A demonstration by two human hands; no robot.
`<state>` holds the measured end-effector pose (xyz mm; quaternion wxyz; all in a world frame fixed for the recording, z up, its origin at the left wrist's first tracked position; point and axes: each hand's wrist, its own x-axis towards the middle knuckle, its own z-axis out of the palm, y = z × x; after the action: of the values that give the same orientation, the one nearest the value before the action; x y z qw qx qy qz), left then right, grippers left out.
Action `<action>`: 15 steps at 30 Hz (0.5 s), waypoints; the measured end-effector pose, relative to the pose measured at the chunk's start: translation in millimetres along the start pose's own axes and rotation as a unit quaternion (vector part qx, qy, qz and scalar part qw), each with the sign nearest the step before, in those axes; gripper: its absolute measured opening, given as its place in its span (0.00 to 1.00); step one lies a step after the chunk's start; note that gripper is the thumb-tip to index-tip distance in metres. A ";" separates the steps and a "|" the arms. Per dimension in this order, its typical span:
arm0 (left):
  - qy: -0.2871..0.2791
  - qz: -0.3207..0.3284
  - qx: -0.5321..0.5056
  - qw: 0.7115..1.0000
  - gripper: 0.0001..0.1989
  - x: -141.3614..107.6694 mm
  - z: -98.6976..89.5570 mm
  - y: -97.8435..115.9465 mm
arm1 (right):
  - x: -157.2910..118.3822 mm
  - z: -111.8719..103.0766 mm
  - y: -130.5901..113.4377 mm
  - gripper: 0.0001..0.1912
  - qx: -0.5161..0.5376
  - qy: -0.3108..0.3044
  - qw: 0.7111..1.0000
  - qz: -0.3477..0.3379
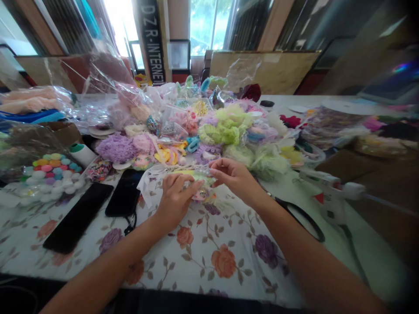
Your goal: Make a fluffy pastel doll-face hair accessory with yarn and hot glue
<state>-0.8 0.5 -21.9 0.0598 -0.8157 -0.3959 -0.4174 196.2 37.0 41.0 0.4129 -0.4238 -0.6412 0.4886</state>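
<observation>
On the flowered cloth, a small craft piece with a doll face (199, 195) and pale green and yellow trim lies between my hands. My left hand (175, 196) is bent over it, fingers closed against its left and upper side. Thumb and fingertips of my right hand (234, 178) are pinched together just above its right side. At those fingertips is something clear or shiny, too small to make out. White ribbon strips (149, 185) lie left of my left hand. Scissors with black handles (303, 218) lie beside my right forearm, partly hidden by it.
A glue gun (330, 196) lies at the right. Two black phones (78, 218) (124, 194) lie at the left, near a bag of coloured pompoms (54, 174) and a thread spool (81, 153). Behind my hands are heaped purple trim (116, 147), green tulle (229, 126) and plastic bags.
</observation>
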 end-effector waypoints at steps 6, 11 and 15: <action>0.021 0.012 -0.071 0.997 0.17 2.2 2.2 -1.5 | 8.5 -3.3 1.3 0.13 -0.031 -0.021 0.999 0.005; 0.029 0.020 -0.078 0.996 0.17 1.7 2.9 -1.7 | 11.8 -4.6 4.6 0.10 -0.055 -0.035 0.998 0.006; 0.032 0.024 -0.086 0.996 0.17 1.5 3.9 -1.8 | 12.3 -4.9 6.8 0.08 -0.080 -0.037 0.996 -0.004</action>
<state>0.9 4.3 -23.8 0.0122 -0.8133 -0.3373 -0.4739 198.1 51.2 36.7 0.3559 -0.4347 -0.6949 0.4489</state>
